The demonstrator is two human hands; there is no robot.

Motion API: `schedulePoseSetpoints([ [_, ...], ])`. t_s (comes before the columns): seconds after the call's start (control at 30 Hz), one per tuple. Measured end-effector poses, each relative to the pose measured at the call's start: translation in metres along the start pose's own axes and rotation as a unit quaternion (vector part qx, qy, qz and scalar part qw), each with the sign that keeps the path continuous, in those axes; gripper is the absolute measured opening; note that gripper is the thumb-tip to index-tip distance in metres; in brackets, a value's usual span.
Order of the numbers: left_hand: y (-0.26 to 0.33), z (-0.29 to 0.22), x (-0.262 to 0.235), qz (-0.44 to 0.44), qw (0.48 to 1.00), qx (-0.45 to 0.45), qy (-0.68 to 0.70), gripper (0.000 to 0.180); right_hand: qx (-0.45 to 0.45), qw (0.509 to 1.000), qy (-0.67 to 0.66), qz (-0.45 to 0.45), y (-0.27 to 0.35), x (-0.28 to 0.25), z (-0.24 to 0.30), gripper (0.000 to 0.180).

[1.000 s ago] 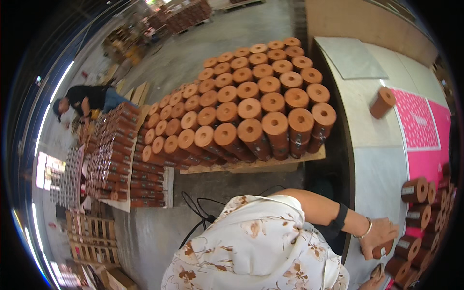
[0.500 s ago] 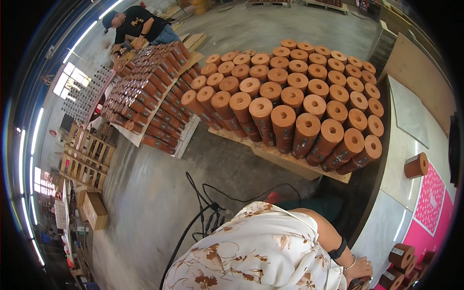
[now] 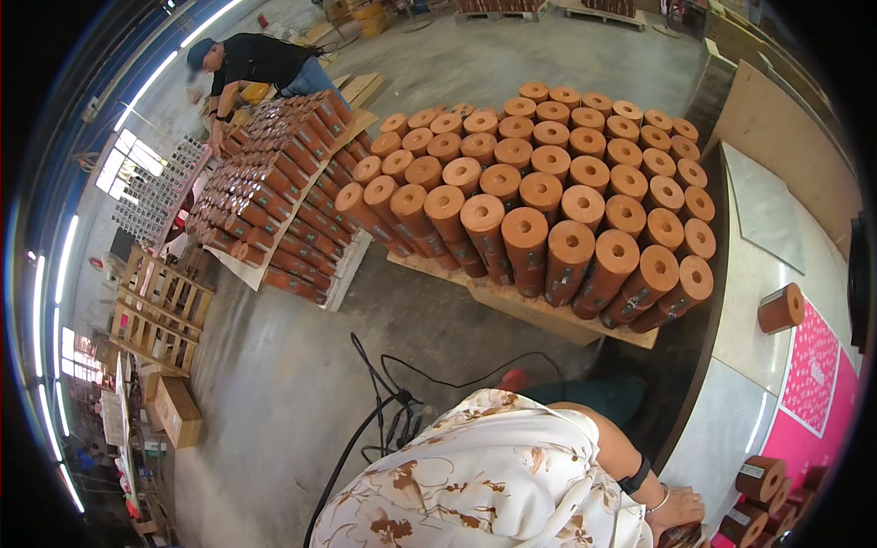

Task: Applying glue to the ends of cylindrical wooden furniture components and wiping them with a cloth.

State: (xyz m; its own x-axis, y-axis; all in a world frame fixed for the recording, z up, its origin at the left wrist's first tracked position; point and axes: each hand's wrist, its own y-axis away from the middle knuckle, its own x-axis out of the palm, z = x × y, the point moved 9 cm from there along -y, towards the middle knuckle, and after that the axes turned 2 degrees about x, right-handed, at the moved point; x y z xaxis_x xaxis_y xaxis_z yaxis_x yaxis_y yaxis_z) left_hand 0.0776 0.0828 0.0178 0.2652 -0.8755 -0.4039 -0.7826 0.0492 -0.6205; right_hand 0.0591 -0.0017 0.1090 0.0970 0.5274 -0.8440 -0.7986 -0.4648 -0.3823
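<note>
Concrete workshop floor, with a pallet [image 3: 539, 315] of upright orange rolls beyond my white table [image 3: 731, 429]. My right hand [image 3: 678, 508] rests at the table's near edge; I cannot tell its grip. The nearest brown rolls [image 3: 760, 477] lie on their sides just right of it. My left hand is out of view.

Pallet [image 3: 534, 310] at centre, loaded with upright rolls [image 3: 548, 192]. Left of it, a second stack of rolls [image 3: 274, 201], a person [image 3: 256, 64] bending over its far end. Table [image 3: 758, 274] on the right; single roll [image 3: 779, 309] standing on it. Near right corner, right hand [image 3: 676, 510] beside more rolls [image 3: 758, 498]. Cables [image 3: 393, 402] on floor, near centre.
</note>
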Motion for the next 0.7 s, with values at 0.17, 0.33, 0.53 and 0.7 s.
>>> schedulePoseSetpoints([
  [0.17, -0.003, 0.008, 0.01, 0.034, 0.999, 0.004, -0.014, 0.085, 0.005, 1.0, 0.024, 0.01, -0.003, 0.002, -0.001, 0.031],
  [0.33, -0.002, 0.021, 0.02, 0.074, 0.996, -0.027, -0.04, 0.093, 0.034, 0.994, 0.088, 0.057, -0.012, 0.016, -0.016, 0.032],
  [0.53, -0.003, 0.033, 0.039, 0.004, 0.998, 0.018, -0.068, 0.093, -0.006, 0.999, 0.034, 0.004, -0.006, -0.005, -0.002, 0.034],
  [0.7, -0.002, 0.003, 0.002, 0.043, 0.999, -0.021, 0.007, 0.082, -0.015, 1.0, -0.007, -0.01, 0.004, -0.012, -0.006, 0.036],
])
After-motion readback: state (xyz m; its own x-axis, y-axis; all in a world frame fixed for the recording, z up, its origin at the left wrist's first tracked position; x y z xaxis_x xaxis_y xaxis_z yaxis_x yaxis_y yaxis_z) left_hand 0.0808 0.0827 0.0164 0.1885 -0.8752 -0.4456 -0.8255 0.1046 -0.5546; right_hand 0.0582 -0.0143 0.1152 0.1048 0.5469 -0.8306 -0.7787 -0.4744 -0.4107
